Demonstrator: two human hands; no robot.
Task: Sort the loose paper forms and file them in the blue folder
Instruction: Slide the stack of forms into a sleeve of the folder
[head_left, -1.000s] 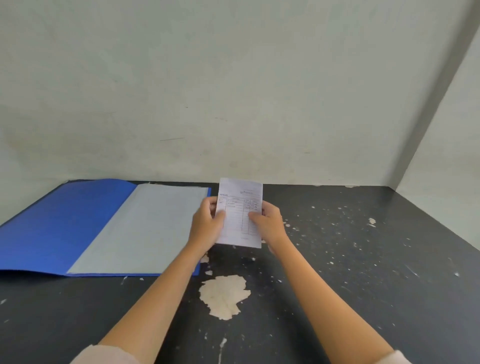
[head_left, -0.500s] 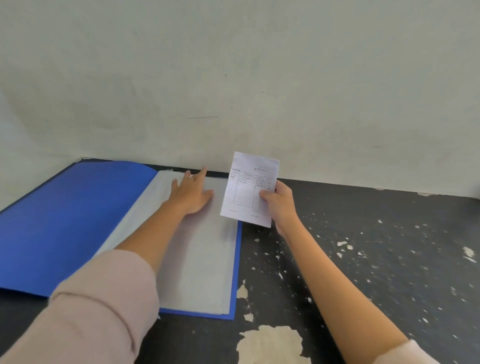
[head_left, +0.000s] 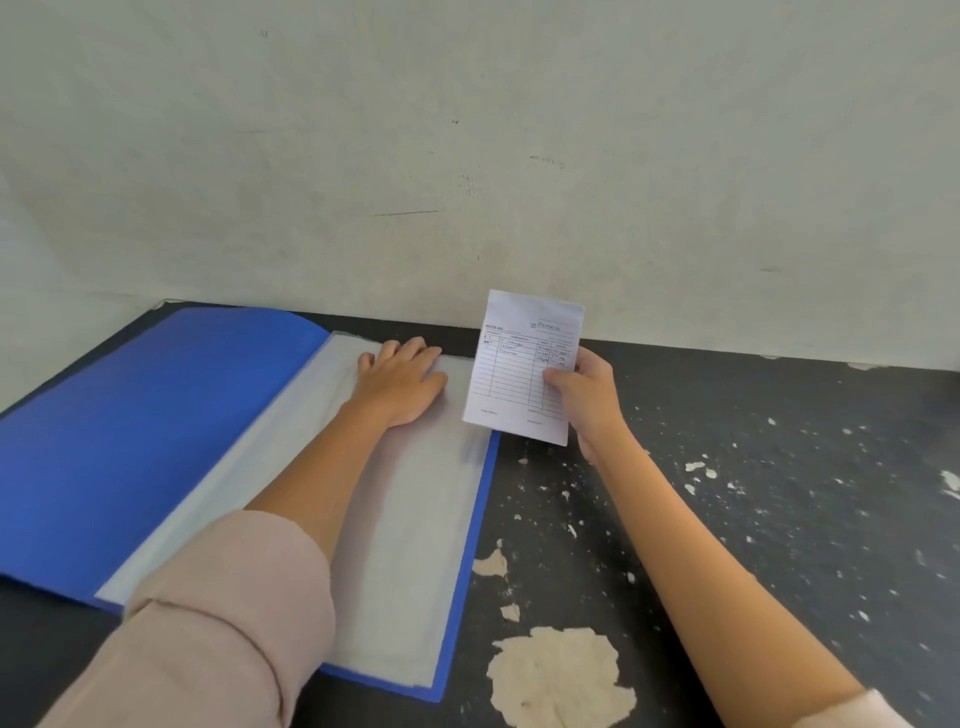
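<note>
The blue folder (head_left: 130, 431) lies open on the dark table, its cover spread to the left and pale clear sleeves (head_left: 410, 545) stacked on its right half. My left hand (head_left: 400, 382) rests flat, palm down, on the far end of the top sleeve with fingers together. My right hand (head_left: 584, 397) holds a small stack of white printed paper forms (head_left: 519, 364) upright by their right edge, just off the folder's far right corner. The forms show a ruled table with handwriting in the top rows.
The dark table (head_left: 753, 519) has chipped paint, with a large pale bare patch (head_left: 561, 675) near the front. A plain pale wall (head_left: 467, 156) rises directly behind the table.
My left hand let go of the forms and moved left onto the folder's sleeves. My right hand alone now holds the forms. The view has shifted closer and leftward.
</note>
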